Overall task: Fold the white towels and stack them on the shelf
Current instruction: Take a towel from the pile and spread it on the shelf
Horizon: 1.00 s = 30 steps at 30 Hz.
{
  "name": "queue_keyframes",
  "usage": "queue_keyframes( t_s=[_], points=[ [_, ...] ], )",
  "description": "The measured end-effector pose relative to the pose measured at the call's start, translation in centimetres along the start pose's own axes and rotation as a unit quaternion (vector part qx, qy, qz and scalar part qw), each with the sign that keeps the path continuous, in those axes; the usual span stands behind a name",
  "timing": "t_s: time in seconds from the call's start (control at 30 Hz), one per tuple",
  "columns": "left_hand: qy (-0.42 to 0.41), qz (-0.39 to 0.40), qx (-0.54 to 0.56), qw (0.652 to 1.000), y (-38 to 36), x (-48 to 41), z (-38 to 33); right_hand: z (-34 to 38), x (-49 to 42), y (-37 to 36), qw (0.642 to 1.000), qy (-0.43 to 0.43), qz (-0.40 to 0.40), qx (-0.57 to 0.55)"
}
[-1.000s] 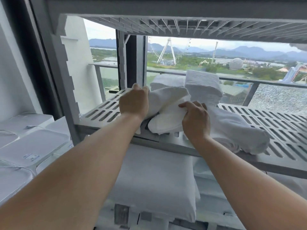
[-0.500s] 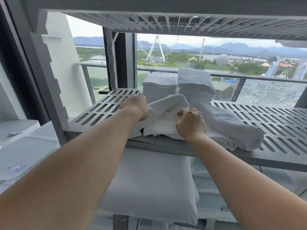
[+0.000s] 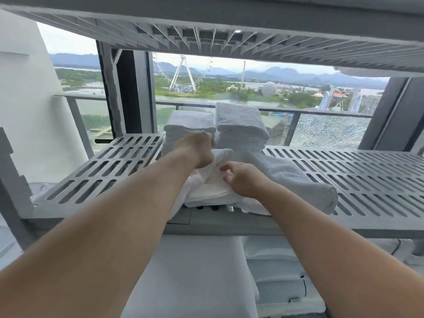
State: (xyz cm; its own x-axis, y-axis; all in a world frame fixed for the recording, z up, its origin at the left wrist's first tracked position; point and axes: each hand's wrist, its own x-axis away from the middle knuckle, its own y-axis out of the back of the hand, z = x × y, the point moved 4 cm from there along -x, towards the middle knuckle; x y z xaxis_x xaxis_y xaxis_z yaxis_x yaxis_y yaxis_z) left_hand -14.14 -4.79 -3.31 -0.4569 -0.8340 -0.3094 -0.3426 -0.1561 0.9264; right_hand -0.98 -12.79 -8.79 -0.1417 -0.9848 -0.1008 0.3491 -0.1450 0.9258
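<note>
Grey slotted plastic forms the shelf that carries the towels. A second slatted upper shelf of the same kind runs overhead. Behind them a window looks out past a balcony railing to a Ferris wheel, water and hills. Under the shelf's front edge lies a white pillow, with more white linen to its right on the same lower level.

On the shelf, a long towel, loosely rolled or bunched, lies at a slant from the middle towards the front edge on the right. At the back edge, near the middle, stand two piles of folded white towels. The right stack is taller than the left stack, and the two are just beside each other.

In front of the piles, at the middle of the front edge, lies the loose towel, partly folded. Its near hem hangs a little over the edge, and it touches the long towel on its right.

Both bare arms reach in from below. The left hand is bent at the wrist just in front of the left stack, its grip closed round a raised fold of the loose towel. The right hand rests lower on the same towel, fingers curled, its grip pinching the cloth's upper layer.
</note>
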Motion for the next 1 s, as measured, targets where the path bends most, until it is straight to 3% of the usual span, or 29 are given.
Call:
queue_keyframes(
  t_s=[0.1,0.17,0.27,0.37,0.5,0.6,0.73,1.0],
  points=[
    [-0.034,0.000,0.040,0.999,-0.4,-1.3,-2.1,-1.9,-0.1,1.9,0.988,-0.018,-0.140,0.065],
    [-0.059,-0.003,0.055,0.997,-0.8,-2.1,-3.9,-3.7,-0.1,2.9,0.972,-0.062,-0.178,0.142],
    [-0.074,0.004,0.051,0.996,-2.7,-2.7,-6.5,-7.1,0.4,3.2,0.961,-0.159,-0.125,0.187],
    [-0.094,0.011,-0.031,0.995,-5.1,-2.9,-8.9,-10.5,1.3,3.0,0.955,-0.233,-0.061,0.172],
    [-0.081,0.033,-0.071,0.994,-6.9,-4.1,-11.4,-13.6,1.9,4.3,0.963,-0.170,-0.141,0.155],
    [-0.034,0.051,-0.054,0.997,-8.0,-5.0,-12.7,-15.8,2.4,6.0,0.957,-0.129,-0.215,0.147],
    [0.009,0.114,-0.021,0.993,-9.5,-5.6,-14.7,-19.5,2.6,7.8,0.955,-0.091,-0.254,0.123],
    [-0.006,0.053,-0.006,0.999,-9.1,-7.6,-23.0,-28.3,3.5,12.4,0.937,-0.029,-0.319,0.140]
  ],
)
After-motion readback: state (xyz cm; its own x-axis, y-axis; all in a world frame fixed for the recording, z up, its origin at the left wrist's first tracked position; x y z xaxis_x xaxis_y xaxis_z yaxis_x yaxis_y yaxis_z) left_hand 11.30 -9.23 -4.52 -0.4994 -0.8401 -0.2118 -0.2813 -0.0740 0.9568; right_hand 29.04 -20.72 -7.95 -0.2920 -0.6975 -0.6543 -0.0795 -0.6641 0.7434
